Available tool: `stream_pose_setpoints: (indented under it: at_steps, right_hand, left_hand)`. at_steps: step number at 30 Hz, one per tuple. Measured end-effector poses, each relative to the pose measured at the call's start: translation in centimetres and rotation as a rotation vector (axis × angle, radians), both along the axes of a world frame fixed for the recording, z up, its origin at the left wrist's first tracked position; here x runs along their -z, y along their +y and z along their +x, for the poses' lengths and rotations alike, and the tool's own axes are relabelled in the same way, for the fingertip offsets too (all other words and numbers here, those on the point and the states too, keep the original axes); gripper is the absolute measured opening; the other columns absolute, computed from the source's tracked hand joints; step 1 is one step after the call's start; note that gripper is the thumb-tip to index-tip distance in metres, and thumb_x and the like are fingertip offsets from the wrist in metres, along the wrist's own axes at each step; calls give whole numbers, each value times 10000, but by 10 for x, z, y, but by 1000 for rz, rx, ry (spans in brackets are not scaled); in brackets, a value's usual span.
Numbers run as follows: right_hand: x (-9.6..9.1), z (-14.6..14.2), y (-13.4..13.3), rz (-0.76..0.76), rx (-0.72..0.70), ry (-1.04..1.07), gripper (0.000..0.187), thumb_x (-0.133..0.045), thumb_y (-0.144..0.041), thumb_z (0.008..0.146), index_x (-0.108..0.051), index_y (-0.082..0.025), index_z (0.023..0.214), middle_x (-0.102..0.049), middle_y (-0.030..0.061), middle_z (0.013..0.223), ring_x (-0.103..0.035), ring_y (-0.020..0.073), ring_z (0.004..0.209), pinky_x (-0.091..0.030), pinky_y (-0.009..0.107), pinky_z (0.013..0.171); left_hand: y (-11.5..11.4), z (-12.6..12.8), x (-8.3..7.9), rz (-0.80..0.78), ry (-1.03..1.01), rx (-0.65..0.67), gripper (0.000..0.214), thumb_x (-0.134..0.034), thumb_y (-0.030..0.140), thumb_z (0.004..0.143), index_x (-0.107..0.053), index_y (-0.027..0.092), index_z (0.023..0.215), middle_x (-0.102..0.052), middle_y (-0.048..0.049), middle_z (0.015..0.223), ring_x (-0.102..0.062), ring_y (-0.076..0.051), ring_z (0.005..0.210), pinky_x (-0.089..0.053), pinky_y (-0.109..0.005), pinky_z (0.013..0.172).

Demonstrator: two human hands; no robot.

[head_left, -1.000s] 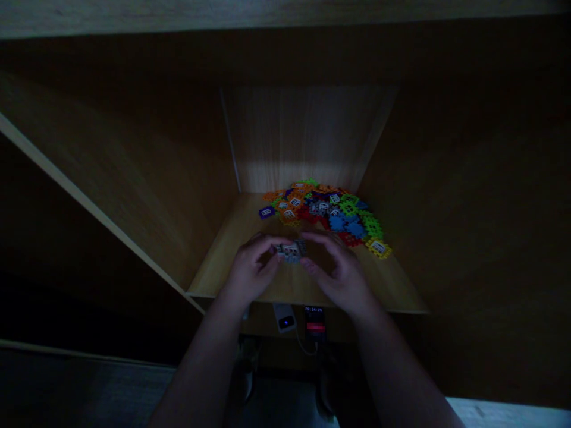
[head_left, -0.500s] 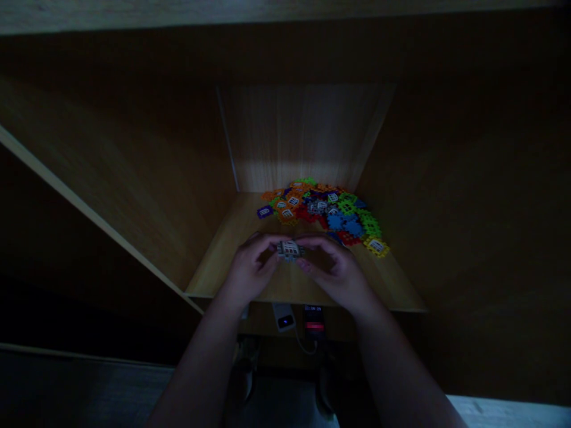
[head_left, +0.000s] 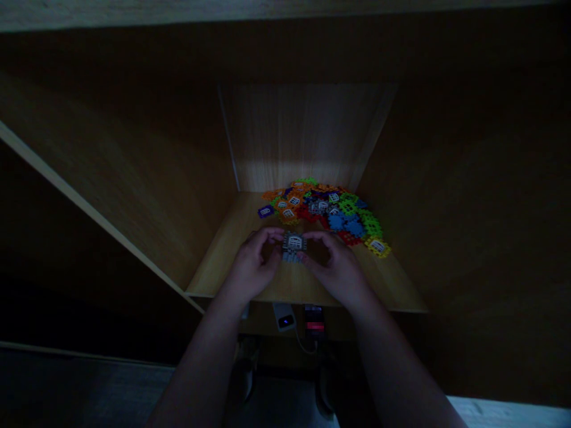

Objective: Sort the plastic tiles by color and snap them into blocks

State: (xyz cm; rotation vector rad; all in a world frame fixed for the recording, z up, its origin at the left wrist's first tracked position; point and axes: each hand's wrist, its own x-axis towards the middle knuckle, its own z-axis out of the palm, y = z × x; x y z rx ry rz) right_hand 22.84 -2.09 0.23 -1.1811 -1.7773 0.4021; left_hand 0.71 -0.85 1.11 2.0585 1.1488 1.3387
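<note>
Between my two hands, above the shelf, is a grey block of interlocking plastic building pieces (head_left: pixel 294 246) with a white window grid on its top face. My left hand (head_left: pixel 257 260) grips its left side with thumb and fingers. On the opposite side, the thumb and fingertips of my right hand (head_left: pixel 335 261) pinch it. Just beyond the hands lies a pile of loose building pieces in several colours, among them orange pieces (head_left: pixel 288 214), blue pieces (head_left: pixel 345 223), green pieces (head_left: pixel 371 224) and a yellow piece with a white window (head_left: pixel 377 246).
The wooden shelf (head_left: pixel 218 270) sits inside a cabinet, with a side panel (head_left: pixel 169 178) at left and another panel (head_left: pixel 446 178) at right. Below its front edge are a white device with a lit display (head_left: pixel 284 317) and a phone (head_left: pixel 314 321) joined to a cable.
The grey block has tilted in my hands, so more of its window face and its front side shows. My fingers have shifted slightly around it. The pile is unchanged.
</note>
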Motion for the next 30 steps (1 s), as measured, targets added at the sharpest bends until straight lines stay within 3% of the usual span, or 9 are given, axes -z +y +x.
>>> stream_pose_setpoints:
  at_steps: [6,11,30]
  right_hand:
    - [1,0,1,-31,3,-25,301,-769,-356,962,-695,-292,1247,-786,53,1279,-713,285,1216,-548,485,1068]
    - [2,2,1,-51,-17,-42,305,-759,-368,977,-693,-295,1266,-785,51,1290,-709,285,1229,-544,483,1070]
    - [3,2,1,-80,-46,-30,305,-740,-362,989,-680,-319,1285,-779,31,1316,-704,286,1252,-522,476,1089]
  left_hand:
    - [4,-3,7,-29,56,22,443,-659,84,889,-640,245,1301,-741,-82,1328,-687,-274,1274,-535,-499,1150]
    - [4,-5,10,-70,94,62,496,-736,155,907,-598,255,1373,-702,-94,1429,-661,-287,1358,-504,-516,1206]
    - [5,-3,11,-56,90,84,456,-764,202,946,-592,261,1364,-705,-90,1422,-666,-285,1351,-501,-497,1204]
